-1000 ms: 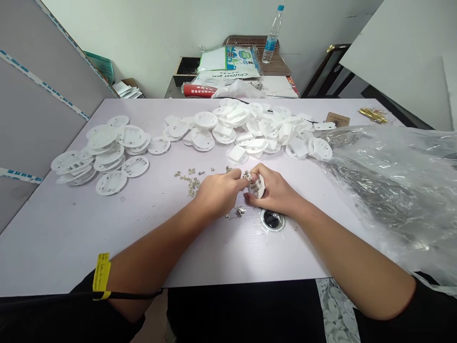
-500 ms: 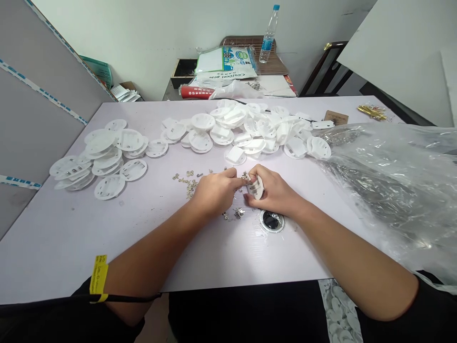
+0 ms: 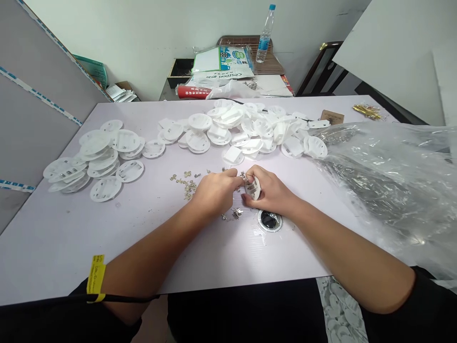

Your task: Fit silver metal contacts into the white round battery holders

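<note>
My right hand (image 3: 269, 189) grips a round white plastic cover (image 3: 254, 190), tilted up with its slotted inner side partly in view. Beside it, my left hand (image 3: 217, 191) is closed, its fingertips at the cover's left edge. Whatever those left fingers pinch is hidden. Small brass-coloured metal clips (image 3: 188, 188) lie scattered left of my left hand. A little heap of silver metal pieces (image 3: 237, 213) sits just below the two hands. Close under my right wrist is a round black thing with a silver rim (image 3: 270, 221).
Many white covers (image 3: 228, 116) are heaped along the back of the table, and stacked ones (image 3: 103, 152) stand at left. A clear plastic bag (image 3: 392, 186) spreads over the right side. Behind the table are a water bottle (image 3: 264, 38) and a red packet (image 3: 193, 92).
The whole view has shifted slightly, so things sit a little further left. Both hands keep nearly the same pose at the white cover.
</note>
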`<state>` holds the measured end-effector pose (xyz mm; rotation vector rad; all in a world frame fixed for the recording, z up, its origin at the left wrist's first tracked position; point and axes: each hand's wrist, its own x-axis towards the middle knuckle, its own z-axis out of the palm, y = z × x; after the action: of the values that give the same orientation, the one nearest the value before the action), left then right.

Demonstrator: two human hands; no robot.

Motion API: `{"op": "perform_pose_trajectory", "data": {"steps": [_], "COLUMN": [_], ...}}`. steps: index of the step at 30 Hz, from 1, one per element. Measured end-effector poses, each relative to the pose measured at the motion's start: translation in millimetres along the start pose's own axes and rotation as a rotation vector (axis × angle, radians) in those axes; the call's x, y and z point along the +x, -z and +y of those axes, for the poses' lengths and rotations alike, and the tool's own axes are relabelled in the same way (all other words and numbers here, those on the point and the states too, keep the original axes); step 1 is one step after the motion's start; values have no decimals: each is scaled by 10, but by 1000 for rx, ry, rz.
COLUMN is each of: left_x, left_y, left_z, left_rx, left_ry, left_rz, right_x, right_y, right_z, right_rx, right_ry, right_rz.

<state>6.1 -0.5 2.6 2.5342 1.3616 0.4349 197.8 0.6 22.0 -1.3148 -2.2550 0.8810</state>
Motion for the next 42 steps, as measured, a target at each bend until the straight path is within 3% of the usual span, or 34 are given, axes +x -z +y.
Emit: {"op": "perform_pose_trajectory", "data": {"steps": [9,20,28,33,38,42], "left_x": [29,-80,-67,-60,-71,-105], "left_y": [12,1,-20,-35,-5,72], "left_z": [44,-31,-11,31,17,-10], "left_rx": [9,-95,-56,22,69,31], "left_ry": [37,-3,-17,-14,-54,-31], "left_rz": [-50,4,-11,-26,1,83], "right_x": [13,-19,-19,-4,-4,-20], "right_y": [3,-10,-8,-34,2,64], "right_z": [18,17,7,12,27,-3], "right_rx": [8,17,33,-16,7,1], "right_ry": [22,-20,-15,40,36,19], "right_rz": [-4,9,-5,53,8,129]}}
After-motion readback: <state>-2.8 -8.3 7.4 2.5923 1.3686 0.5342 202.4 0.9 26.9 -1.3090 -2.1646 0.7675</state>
